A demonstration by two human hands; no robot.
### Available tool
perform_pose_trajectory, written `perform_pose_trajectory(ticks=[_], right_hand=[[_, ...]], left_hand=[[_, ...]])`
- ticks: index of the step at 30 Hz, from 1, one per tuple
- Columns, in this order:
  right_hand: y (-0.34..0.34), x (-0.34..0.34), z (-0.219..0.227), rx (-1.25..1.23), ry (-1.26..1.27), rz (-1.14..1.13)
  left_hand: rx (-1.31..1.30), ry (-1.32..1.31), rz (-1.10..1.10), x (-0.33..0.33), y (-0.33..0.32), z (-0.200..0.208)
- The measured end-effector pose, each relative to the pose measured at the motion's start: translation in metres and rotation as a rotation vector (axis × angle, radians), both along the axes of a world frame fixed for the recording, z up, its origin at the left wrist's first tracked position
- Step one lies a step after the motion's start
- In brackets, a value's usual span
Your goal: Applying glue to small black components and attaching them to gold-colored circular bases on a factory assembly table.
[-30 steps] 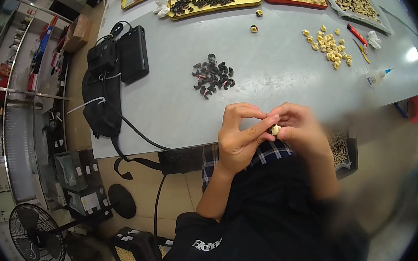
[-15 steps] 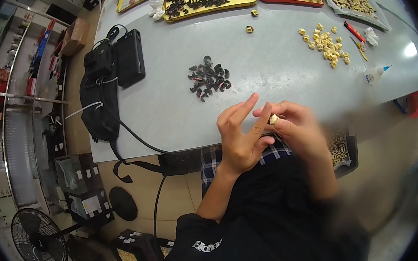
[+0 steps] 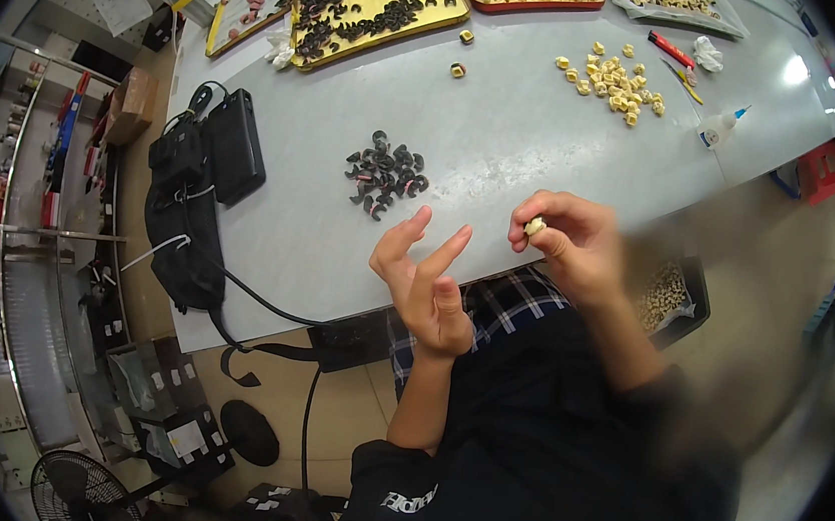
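Between the thumb and fingers of my right hand (image 3: 575,241) is a small cream-coloured piece (image 3: 535,227), held over the near edge of the table. My left hand (image 3: 422,286) is raised to the left of it, fingers spread and apart, with nothing seen in them. Just beyond my left hand lies a loose pile of small black curved pieces (image 3: 383,172), a few showing pink. Farther right is a scattered group of pale yellow cube-like pieces (image 3: 610,83). Two yellow-and-dark pieces (image 3: 458,70) lie apart from these near the trays.
At the back stand a yellow tray (image 3: 441,19) of black pieces, a red tray (image 3: 537,7) of yellow pieces and a smaller tray of pink ones. A glue bottle (image 3: 717,130) and red marker (image 3: 669,49) lie right. A black power pack (image 3: 235,148) with cables sits left.
My left hand has moved left and down, away from my right hand. My right hand still holds the cream piece. The whole view has shifted slightly.
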State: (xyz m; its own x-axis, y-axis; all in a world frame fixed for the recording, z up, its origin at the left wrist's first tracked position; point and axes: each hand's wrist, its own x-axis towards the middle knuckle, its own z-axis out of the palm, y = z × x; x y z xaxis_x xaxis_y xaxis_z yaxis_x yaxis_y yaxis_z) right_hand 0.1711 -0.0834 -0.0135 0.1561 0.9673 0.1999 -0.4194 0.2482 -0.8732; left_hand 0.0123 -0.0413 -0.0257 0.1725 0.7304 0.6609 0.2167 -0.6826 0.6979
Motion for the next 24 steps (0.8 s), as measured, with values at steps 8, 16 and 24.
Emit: perform_pose_trajectory(ticks=[8, 16, 24], right_hand=[[0.004, -0.005, 0.010, -0.139, 0.188, 0.135], [0.008, -0.010, 0.015, -0.154, 0.059, 0.121], [0.069, 0.024, 0.012, -0.222, -0.755, -0.155]], left_hand=[[0.004, 0.014, -0.037, -0.001, 0.002, -0.004], [-0.037, -0.057, -0.068, 0.000, 0.003, -0.001], [-0.070, -0.004, -0.068, 0.002, 0.001, 0.003]])
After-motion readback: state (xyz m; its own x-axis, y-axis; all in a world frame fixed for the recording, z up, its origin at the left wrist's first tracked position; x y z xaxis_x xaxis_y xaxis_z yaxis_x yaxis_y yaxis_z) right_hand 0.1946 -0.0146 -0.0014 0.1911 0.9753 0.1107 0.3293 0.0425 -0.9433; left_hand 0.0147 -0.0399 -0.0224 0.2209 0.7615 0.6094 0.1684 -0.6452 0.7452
